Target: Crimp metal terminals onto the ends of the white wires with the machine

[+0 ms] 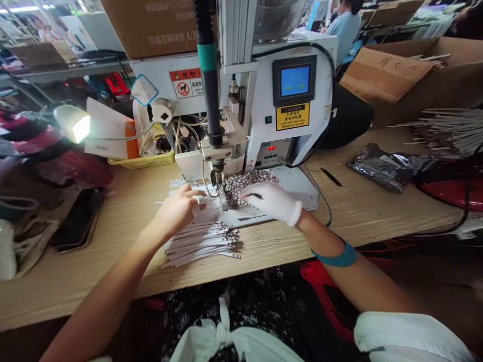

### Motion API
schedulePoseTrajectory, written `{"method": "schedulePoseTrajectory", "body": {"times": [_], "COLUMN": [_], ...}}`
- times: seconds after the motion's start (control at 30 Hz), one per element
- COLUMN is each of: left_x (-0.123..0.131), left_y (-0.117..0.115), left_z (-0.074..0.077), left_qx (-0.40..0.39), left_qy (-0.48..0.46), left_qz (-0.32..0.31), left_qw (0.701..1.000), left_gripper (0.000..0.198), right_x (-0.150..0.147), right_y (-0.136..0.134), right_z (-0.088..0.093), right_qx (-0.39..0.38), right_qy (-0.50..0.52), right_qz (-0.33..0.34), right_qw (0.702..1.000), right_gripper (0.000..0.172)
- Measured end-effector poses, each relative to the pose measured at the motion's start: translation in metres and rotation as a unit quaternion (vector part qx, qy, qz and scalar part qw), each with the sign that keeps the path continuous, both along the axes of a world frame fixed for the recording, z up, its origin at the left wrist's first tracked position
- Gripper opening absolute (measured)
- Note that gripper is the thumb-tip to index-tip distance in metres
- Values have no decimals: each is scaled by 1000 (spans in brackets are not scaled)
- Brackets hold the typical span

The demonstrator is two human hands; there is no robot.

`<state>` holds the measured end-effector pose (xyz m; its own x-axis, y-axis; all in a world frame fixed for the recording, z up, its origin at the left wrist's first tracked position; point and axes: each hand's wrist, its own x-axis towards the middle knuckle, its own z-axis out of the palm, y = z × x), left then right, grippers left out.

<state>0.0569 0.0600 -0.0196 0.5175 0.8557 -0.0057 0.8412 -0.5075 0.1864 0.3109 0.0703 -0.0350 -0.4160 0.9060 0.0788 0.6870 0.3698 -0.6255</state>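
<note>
My left hand point(183, 206), with white covers on some fingers, is closed in a pinch left of the machine's soldering tip point(218, 173). A thin white strip point(159, 202) pokes out behind it, seemingly held in the fingers. Under and in front of that hand lies a bundle of white strips point(196, 244) with small connectors at their right ends. My right hand point(271, 200), in a white glove with bare fingertips, pinches at the edge of a heap of small white-and-dark parts point(251, 182). A dark sliver shows between its fingers, but I cannot make out what it is.
The soldering machine point(264, 146) stands directly ahead with a blue screen point(295, 80). A lit lamp point(77, 123), yellow basket point(145, 160) and phone point(79, 217) are leftward. Rightward are a dark pointed tool point(331, 177), plastic bag point(388, 168), strip pile point(453, 130) and carton point(388, 75).
</note>
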Motion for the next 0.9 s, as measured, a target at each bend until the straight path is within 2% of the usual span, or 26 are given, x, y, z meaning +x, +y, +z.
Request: {"method": "schedulePoseTrajectory", "body": {"times": [0.1, 0.17, 0.23, 0.3, 0.33, 0.43, 0.5, 0.53, 0.6, 0.7, 0.8, 0.9], "left_x": [2, -2, -7, -13, -14, -16, -14, -12, -6, 2, 5, 5], "left_y": [-1, -2, -1, 2, 4, 9, 11, 12, 14, 17, 17, 16], "left_z": [-5, -5, -6, -8, -10, -12, -12, -11, -11, -15, -18, -16], "left_qx": [-49, -113, -157, -154, -142, -94, -66, -54, -43, -70, -100, -108], "left_qy": [-4, -6, -14, -12, 0, 48, 25, -10, -94, -164, -172, -160], "left_qz": [17, 35, 32, 36, 46, 97, 110, 103, 70, 21, 9, 34], "left_qw": [999, 993, 987, 987, 989, 990, 991, 993, 992, 984, 980, 981], "left_gripper": [29, 29, 28, 28, 27, 29, 28, 27, 27, 26, 24, 24], "right_x": [-11, -18, -16, -5, 3, 23, 26, 24, 14, -5, -16, -14], "right_y": [11, 17, 21, 22, 21, 13, 10, 10, 16, 33, 47, 53], "right_z": [-4, -4, 0, 5, 8, 13, 12, 10, 6, -2, -5, -2], "right_qx": [-78, -67, -26, -19, -40, -189, -236, -216, -117, 10, 34, 32], "right_qy": [19, 34, 40, 32, 29, 32, 31, 24, -8, -82, -138, -146], "right_qz": [81, 81, 54, 29, 14, -21, -25, -24, -15, 4, 29, 61], "right_qw": [993, 994, 997, 999, 999, 981, 971, 976, 993, 997, 989, 987], "right_gripper": [22, 23, 23, 22, 21, 22, 22, 22, 23, 24, 20, 18]}}
